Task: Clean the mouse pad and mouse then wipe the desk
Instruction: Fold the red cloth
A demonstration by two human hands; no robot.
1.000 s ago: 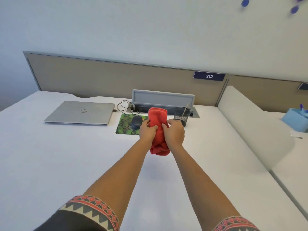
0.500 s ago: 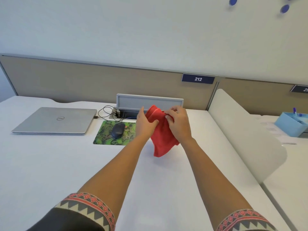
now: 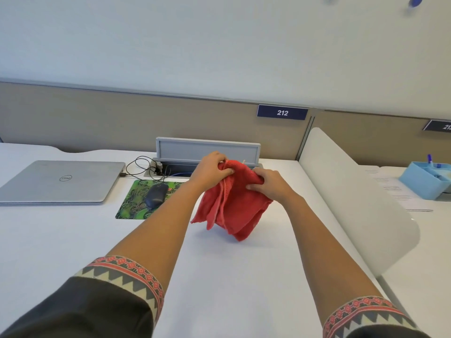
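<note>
Both my hands hold a red cloth [image 3: 231, 208] up above the white desk [image 3: 73, 240]. My left hand [image 3: 211, 168] pinches its top left edge, and my right hand [image 3: 267, 182] grips the top right. The cloth hangs down in loose folds, its lower tip close to the desk. To the left lies a green patterned mouse pad [image 3: 133, 206] with a dark wired mouse [image 3: 156, 195] resting on it, apart from my hands.
A closed silver laptop [image 3: 61, 181] lies at far left, its cable [image 3: 139, 167] running to the grey cable box [image 3: 207, 151]. A white divider panel [image 3: 353, 198] borders the desk on the right. Beyond it stands a blue organiser [image 3: 427, 178].
The cloth was bunched tight between my hands a second ago. My hands have moved apart and the cloth now hangs spread open. The view has shifted right.
</note>
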